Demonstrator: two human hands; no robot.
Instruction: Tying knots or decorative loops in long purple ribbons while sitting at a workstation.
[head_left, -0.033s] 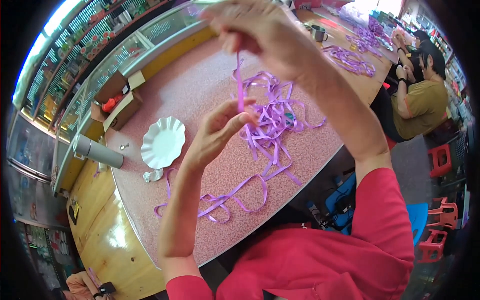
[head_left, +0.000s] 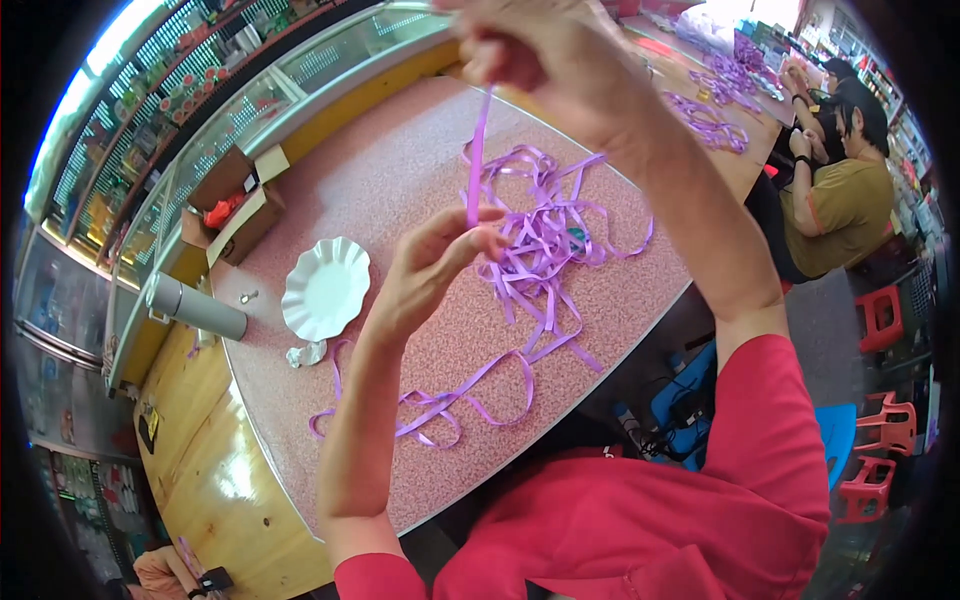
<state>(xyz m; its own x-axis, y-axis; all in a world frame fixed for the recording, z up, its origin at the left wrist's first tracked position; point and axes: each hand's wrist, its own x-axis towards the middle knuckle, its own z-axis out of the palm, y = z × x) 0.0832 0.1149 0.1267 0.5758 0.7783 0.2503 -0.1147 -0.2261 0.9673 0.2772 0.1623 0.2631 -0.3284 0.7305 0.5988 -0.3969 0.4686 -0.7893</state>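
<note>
My left hand (head_left: 415,270) pinches a purple ribbon (head_left: 478,150) between thumb and fingers, just left of a tangled ribbon pile (head_left: 545,235). From there the strip runs up, nearly straight, to my right hand (head_left: 555,65). That hand is raised high at the top of the view, partly blurred, with its fingers closed around the strip's upper part. A small green piece (head_left: 576,233) shows within the pile. A loose length of ribbon (head_left: 480,378) trails in loops over the pink speckled tabletop (head_left: 400,150) toward my left forearm.
At left on the table are a white scalloped plate (head_left: 326,290), crumpled paper (head_left: 306,354), a grey bottle (head_left: 200,306) and an open cardboard box (head_left: 245,215). A seated person (head_left: 845,200) is at far right, near more ribbon (head_left: 705,122) and red stools (head_left: 880,320).
My right hand has shifted up and slightly right, now covering the metal mug. My left hand has moved a little left, and the strip between them leans more.
</note>
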